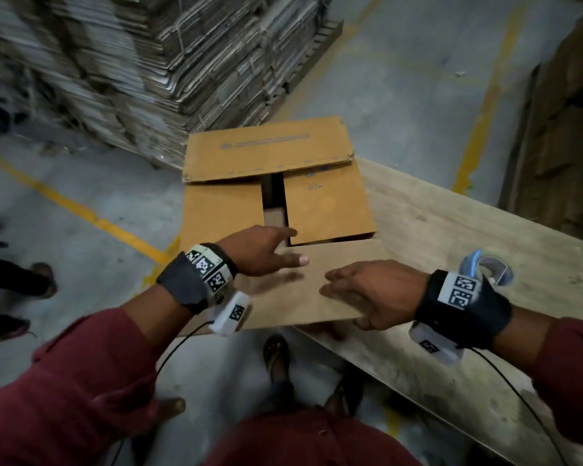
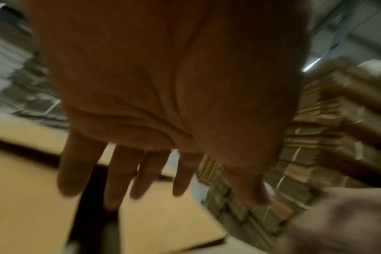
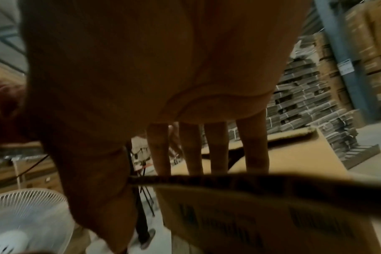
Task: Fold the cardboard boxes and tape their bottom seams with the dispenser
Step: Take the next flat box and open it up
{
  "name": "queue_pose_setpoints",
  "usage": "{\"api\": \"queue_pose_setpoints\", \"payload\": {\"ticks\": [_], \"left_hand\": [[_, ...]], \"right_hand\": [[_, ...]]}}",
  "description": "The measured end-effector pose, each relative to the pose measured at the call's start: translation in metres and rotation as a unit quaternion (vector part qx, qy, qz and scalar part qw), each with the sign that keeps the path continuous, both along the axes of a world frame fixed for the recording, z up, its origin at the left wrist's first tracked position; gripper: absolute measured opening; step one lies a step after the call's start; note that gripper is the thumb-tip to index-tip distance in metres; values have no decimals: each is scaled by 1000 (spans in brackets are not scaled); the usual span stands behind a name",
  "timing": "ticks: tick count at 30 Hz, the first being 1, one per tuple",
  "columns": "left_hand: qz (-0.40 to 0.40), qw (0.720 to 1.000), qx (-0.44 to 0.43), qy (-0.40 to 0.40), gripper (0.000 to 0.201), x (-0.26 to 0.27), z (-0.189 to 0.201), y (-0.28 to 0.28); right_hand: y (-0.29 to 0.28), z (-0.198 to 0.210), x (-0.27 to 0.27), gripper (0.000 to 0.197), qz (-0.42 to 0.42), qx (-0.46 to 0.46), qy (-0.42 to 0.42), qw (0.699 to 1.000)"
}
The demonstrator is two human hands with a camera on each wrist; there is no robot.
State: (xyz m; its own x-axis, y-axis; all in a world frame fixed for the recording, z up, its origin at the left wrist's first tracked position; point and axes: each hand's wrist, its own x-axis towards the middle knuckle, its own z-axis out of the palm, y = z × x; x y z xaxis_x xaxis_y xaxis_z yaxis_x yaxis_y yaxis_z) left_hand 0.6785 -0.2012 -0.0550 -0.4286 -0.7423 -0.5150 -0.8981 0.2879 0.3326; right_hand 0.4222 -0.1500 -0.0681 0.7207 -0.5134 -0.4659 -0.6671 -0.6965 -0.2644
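Cardboard box (image 1: 276,183) sits bottom-up at the near left corner of the wooden table (image 1: 468,237), its left side hanging past the table's edge over the floor. Its far flap is folded down, the two side flaps lie flat with a dark gap between them, and the near flap (image 1: 300,290) juts out toward the person. The left hand (image 1: 263,253) hovers at that gap, fingers spread and straight — holding nothing. The right hand (image 1: 374,290) grips the near flap, fingers flat on top, thumb under its edge. A tape dispenser (image 1: 485,267) lies on the table just behind the right wrist, partly hidden by the strap. Stacked flat cardboard (image 1: 149,62) crowds the floor beyond; a fan (image 3: 26,220) shows blurred low down.
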Motion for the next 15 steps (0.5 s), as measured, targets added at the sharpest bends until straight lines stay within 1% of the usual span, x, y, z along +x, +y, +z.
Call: {"api": "queue_pose_setpoints", "payload": {"ticks": [2, 4, 7, 10, 12, 14, 15], "left_hand": [[-21, 1000, -4, 9, 88, 0, 30, 16], [-41, 999, -23, 22, 91, 5, 60, 28], [-29, 997, -52, 53, 90, 20, 82, 25], [-16, 992, -103, 66, 94, 31, 82, 6], [-22, 988, -152, 24, 102, 35, 72, -11], [-21, 984, -173, -28, 103, 38, 56, -31], [-15, 984, -172, -35, 103, 40, 46, -43]], "right_hand": [[-16, 20, -3, 72, -14, -17, -24, 999], [-34, 43, -5, 65, -33, -58, -43, 997], [-63, 71, -2, 55, -83, -137, -58, 985], [-92, 75, 8, 48, -134, -220, -54, 965], [-110, 64, 17, 44, -167, -241, -52, 955], [-125, 46, 25, 52, -199, -263, -41, 943], [-133, 36, 29, 59, -210, -279, -33, 937]]}}
